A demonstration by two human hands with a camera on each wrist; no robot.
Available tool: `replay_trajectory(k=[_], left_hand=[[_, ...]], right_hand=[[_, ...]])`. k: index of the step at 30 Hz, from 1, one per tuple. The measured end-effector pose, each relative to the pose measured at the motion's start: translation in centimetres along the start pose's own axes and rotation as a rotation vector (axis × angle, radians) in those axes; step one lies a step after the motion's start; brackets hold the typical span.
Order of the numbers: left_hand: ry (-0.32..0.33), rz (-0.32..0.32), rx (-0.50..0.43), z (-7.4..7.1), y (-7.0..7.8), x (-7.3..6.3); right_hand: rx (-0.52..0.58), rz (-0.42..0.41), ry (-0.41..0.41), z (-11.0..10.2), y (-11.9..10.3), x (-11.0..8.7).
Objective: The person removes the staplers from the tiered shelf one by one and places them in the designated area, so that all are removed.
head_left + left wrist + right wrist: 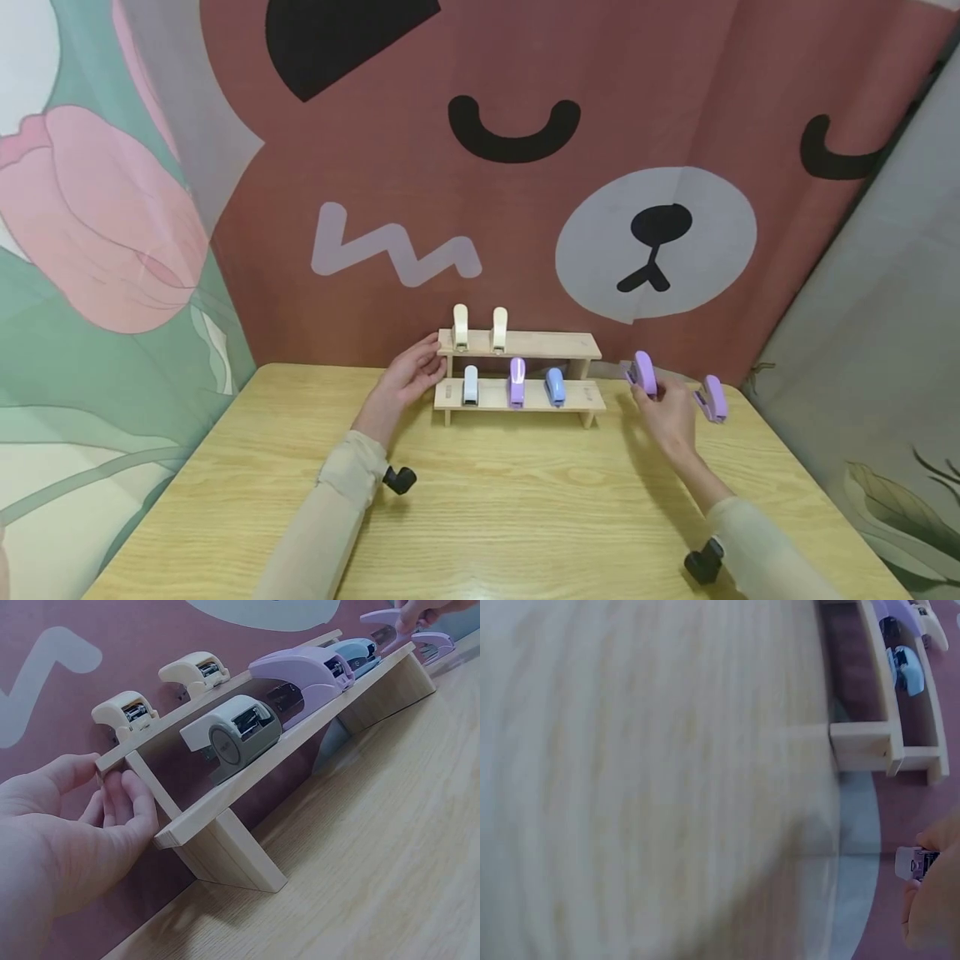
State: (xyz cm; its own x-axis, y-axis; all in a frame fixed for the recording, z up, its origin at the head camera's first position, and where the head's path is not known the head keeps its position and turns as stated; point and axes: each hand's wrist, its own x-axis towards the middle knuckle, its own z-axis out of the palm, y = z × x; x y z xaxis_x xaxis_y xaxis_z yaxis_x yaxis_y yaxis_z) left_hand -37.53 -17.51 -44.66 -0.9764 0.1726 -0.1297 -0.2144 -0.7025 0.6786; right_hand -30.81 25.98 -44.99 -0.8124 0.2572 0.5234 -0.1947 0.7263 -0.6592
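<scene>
My left hand [411, 372] grips the left end of the upper board of a two-tier wooden display stand [551, 343]. In the left wrist view its thumb and curled fingers close around the board's corner. Two cream staplers [461, 326] stand on the upper tier. The lower tier bears a white-and-grey stapler [470, 385], a purple stapler [517, 382] and a blue stapler [555, 387]. To the right of the stand, my right hand [670, 414] holds another purple stapler [643, 373] above the table, its fingers partly hidden in the right wrist view.
One more purple stapler [713, 399] lies on the wooden table [480, 500] near its right edge, beyond my right hand. A curtain with a bear print [517, 233] hangs right behind the stand. Other printed curtains flank the table on both sides.
</scene>
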Motion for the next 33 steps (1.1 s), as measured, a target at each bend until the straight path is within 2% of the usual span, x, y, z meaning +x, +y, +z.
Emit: replay_trajectory(k=[6, 12, 20, 30, 33], left_hand=[[0.0, 0.008, -0.006, 0.1, -0.2, 0.2], [-0.004, 0.011, 0.0, 0.2, 0.0, 0.3], [0.0, 0.001, -0.009, 0.0, -0.1, 0.4], [0.019, -0.004, -0.024, 0.0, -0.2, 0.3], [0.022, -0.003, -0.027, 0.0, -0.1, 0.3]], right_hand=[[-0.02, 0.021, -0.023, -0.5, 2.1, -0.1], [-0.039, 0.04, -0.038, -0.9, 3.3, 0.1], [-0.062, 0.017, -0.015, -1.4, 4.6, 0.3], [-0.067, 0.033, -0.007, -1.7, 6.5, 0.5], [-0.065, 0.064, 0.006, -1.8, 6.9, 0.5]])
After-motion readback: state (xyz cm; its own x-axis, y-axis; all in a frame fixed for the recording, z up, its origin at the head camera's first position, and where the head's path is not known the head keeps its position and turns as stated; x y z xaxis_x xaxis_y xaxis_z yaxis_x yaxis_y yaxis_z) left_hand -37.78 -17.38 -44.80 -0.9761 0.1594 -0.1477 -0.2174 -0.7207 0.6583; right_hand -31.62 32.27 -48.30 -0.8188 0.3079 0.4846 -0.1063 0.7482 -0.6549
